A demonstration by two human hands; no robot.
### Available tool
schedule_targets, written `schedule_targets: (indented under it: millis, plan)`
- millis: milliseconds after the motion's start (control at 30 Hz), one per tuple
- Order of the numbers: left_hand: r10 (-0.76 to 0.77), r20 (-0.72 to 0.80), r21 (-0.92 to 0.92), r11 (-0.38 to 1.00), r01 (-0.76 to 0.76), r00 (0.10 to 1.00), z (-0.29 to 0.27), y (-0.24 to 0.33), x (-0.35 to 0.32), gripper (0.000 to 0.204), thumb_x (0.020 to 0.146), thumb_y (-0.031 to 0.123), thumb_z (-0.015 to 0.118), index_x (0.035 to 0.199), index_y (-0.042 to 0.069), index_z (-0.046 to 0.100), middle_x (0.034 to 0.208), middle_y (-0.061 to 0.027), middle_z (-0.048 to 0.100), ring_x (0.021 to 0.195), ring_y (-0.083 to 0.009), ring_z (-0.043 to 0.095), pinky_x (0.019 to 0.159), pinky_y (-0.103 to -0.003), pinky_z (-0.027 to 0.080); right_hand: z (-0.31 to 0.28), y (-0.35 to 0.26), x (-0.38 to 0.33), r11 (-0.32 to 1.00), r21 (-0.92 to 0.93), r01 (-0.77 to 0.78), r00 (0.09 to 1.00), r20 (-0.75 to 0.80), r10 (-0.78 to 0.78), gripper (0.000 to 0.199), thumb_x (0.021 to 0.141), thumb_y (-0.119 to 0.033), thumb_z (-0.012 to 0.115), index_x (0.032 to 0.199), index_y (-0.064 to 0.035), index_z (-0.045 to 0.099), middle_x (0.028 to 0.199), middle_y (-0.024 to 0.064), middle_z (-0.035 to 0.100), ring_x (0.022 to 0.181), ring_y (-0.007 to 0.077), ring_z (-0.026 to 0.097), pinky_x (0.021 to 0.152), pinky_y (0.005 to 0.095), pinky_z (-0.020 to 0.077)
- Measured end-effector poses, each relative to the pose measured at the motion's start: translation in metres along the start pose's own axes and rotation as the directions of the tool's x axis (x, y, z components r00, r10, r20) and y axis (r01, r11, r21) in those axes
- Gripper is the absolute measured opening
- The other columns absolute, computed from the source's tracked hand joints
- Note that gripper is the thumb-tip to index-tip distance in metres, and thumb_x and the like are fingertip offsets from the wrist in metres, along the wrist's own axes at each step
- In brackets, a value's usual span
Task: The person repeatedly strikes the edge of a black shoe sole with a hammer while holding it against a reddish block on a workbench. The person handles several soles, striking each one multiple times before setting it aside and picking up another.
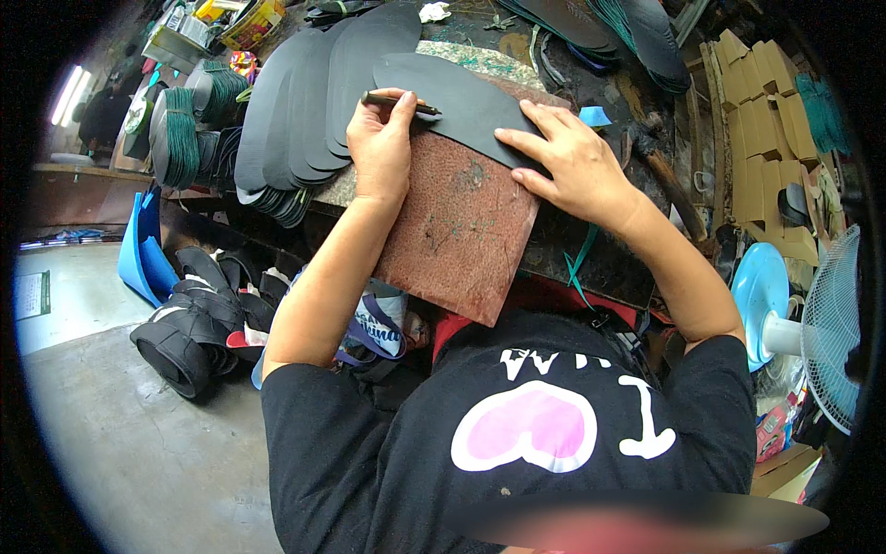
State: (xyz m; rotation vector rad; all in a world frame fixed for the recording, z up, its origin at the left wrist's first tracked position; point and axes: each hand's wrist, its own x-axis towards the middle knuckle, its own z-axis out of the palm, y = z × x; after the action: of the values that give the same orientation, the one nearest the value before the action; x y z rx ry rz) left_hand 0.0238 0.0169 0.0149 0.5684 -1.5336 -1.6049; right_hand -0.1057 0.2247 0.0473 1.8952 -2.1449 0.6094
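A dark pen-like tool with a pointed end [399, 102] is pinched in my left hand [380, 152]. Its tip points right and sits over a black shoe-sole piece [461, 100]. That piece lies across a reddish-brown rough board [457, 226]. My right hand [572, 162] rests on the right end of the sole piece with its fingers spread. Just left of my left hand, a fanned row of black sole pieces [300, 102] overlaps on the bench.
Sole bundles tied with green cord [180, 138] stand at the left, and more black soles [637, 37] lie at the far right. A hammer-like wooden handle [674, 189] is right of my right hand. Cardboard pieces [766, 129], a fan [831, 328] and black shoes [189, 323] surround the bench.
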Motion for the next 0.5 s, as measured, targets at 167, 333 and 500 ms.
schedule_targets:
  millis: [167,333,500]
  plan:
    - [0.053,-0.059,0.039,0.998,-0.051,0.997,0.005,0.003,0.001,0.009,0.092,0.009,0.068,0.096,0.003,0.062,0.089,-0.0040,0.067,0.082,-0.0096,0.061,0.078,-0.023,0.048,0.001,0.014,0.010,0.996,0.084,0.013,1.000,0.017,-0.015,0.044,0.076,-0.026,0.073,0.117,-0.0141,0.066,0.126,0.0183,0.058,0.115,0.0354,0.055,0.100,0.0443,0.0450]
    - [0.127,-0.085,0.068,0.990,-0.122,0.988,0.006,0.003,0.000,0.011,0.091,0.010,0.069,0.096,0.002,0.062,0.090,-0.0034,0.065,0.083,-0.0096,0.059,0.079,-0.024,0.048,0.013,0.031,0.019,0.992,0.075,0.097,0.995,0.000,-0.097,0.044,0.074,-0.015,0.071,0.118,-0.0113,0.066,0.130,0.0185,0.057,0.120,0.0364,0.052,0.105,0.0436,0.0419]
    - [0.219,-0.108,0.198,0.961,-0.194,0.970,0.005,0.001,0.003,0.012,0.091,0.009,0.069,0.096,0.002,0.062,0.092,-0.0023,0.064,0.084,-0.0083,0.059,0.077,-0.023,0.048,0.011,0.031,0.022,0.991,0.071,0.114,0.993,-0.052,-0.110,0.041,0.073,-0.018,0.070,0.113,-0.0123,0.068,0.123,0.0170,0.061,0.113,0.0338,0.057,0.100,0.0419,0.0465]
